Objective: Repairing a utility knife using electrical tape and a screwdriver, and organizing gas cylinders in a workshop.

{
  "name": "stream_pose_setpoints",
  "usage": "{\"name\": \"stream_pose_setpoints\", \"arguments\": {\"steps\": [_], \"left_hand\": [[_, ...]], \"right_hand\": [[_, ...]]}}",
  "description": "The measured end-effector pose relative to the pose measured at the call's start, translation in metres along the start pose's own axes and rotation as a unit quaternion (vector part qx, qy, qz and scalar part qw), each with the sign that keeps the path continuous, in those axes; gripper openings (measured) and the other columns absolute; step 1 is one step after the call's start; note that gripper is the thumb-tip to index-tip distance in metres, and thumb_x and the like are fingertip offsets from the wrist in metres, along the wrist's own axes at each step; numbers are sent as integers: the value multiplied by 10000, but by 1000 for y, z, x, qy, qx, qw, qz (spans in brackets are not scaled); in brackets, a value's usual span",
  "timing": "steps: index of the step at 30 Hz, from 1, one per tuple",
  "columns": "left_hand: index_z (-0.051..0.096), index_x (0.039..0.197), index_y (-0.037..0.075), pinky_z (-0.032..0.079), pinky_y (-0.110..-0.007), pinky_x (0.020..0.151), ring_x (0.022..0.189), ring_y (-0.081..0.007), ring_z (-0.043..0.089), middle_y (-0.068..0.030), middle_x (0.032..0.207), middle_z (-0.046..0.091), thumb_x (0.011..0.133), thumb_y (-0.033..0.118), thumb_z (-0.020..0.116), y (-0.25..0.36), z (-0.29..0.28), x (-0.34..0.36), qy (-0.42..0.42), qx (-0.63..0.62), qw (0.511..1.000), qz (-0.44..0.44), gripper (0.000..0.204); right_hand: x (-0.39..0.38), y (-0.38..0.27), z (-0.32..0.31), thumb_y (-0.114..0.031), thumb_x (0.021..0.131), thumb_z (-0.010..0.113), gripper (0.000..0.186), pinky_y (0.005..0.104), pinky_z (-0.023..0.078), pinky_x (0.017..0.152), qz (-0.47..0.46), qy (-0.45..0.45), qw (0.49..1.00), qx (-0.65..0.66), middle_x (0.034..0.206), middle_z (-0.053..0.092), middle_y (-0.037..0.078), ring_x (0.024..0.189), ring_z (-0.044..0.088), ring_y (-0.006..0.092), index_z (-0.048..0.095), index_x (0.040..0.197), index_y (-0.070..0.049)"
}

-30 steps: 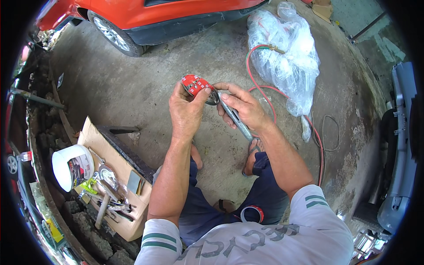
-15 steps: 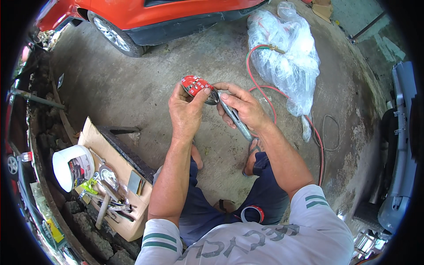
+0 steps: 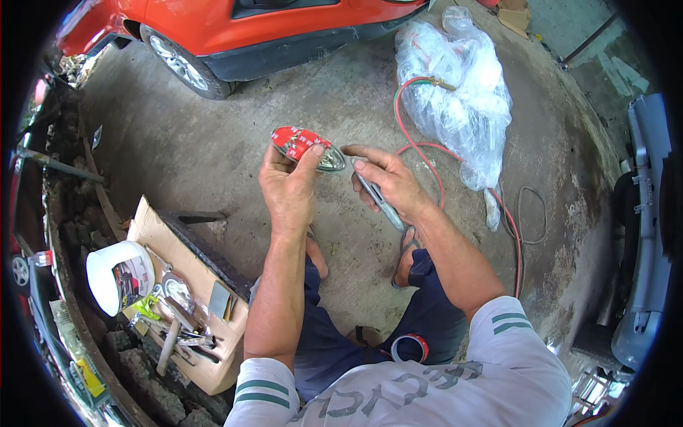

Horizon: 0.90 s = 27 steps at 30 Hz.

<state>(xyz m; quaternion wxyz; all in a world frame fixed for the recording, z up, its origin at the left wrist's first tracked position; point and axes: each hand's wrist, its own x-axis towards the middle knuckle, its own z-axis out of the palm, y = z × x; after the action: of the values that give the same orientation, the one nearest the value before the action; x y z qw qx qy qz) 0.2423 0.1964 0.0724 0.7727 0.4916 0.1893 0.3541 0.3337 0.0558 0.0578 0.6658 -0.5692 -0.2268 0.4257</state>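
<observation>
My left hand (image 3: 287, 191) grips a shiny, dark-edged oval emblem (image 3: 297, 138) between thumb and fingers. Red printed adhesive backing covers much of the emblem's upturned face. To its right, my right hand (image 3: 395, 182) is closed around a grey metal utility knife (image 3: 383, 202), whose handle slants down toward my right foot. The knife's front end points at the emblem, with a small gap between them; its blade is too small to make out. A roll of red tape (image 3: 410, 349) rests at my lap.
A board (image 3: 146, 220) at left bears a white tub (image 3: 117, 277) and several hand tools (image 3: 186, 324). An orange-red car (image 3: 284, 32) stands ahead. Clear plastic wrapping (image 3: 455, 92) and a red hose (image 3: 434, 146) lie to the right, near a grey bumper (image 3: 644, 235).
My left hand has shifted left with the emblem, opening a gap between it and the knife. The emblem has turned to show more of its far end. My right hand has barely moved.
</observation>
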Motion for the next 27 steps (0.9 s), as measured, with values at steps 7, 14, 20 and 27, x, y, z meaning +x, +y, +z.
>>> {"name": "stream_pose_setpoints", "arguments": {"steps": [7, 14, 20, 27], "left_hand": [[550, 1054, 23, 567, -307, 666, 793, -147, 649, -74, 924, 645, 812, 25, 696, -5, -3, 8, 9, -41, 998, -42, 282], [572, 1050, 30, 538, -283, 639, 769, -130, 633, -64, 919, 646, 820, 59, 690, 1, -9, 5, 31, 22, 998, -55, 261], [552, 1073, 25, 523, -317, 605, 726, -151, 615, -54, 812, 614, 897, 114, 604, -13, 2, 9, -42, -69, 996, -27, 204], [308, 1375, -15, 551, -327, 573, 754, -208, 640, -153, 1025, 587, 939, 106, 531, 53, -30, -116, -79, -152, 978, -123, 505]], "right_hand": [[-2, -18, 1, -204, 967, 499, 414, 226, 411, 396, -40, -15, 996, 84, 736, 577, 46, 502, 524, 90, 449, 1334, -18], [4, -10, 8, -196, 957, 505, 387, 241, 422, 407, -12, -16, 998, 67, 756, 588, 45, 502, 523, 94, 482, 1316, -54], [12, -8, -21, -417, 945, 505, 388, 227, 410, 409, 68, 98, 988, 97, 753, 560, -2, 504, 496, 83, 570, 1172, -108], [5, 23, 17, -426, 936, 523, 406, 260, 391, 426, 91, 109, 972, 188, 824, 564, 67, 576, 512, 132, 443, 1170, -104]]}}
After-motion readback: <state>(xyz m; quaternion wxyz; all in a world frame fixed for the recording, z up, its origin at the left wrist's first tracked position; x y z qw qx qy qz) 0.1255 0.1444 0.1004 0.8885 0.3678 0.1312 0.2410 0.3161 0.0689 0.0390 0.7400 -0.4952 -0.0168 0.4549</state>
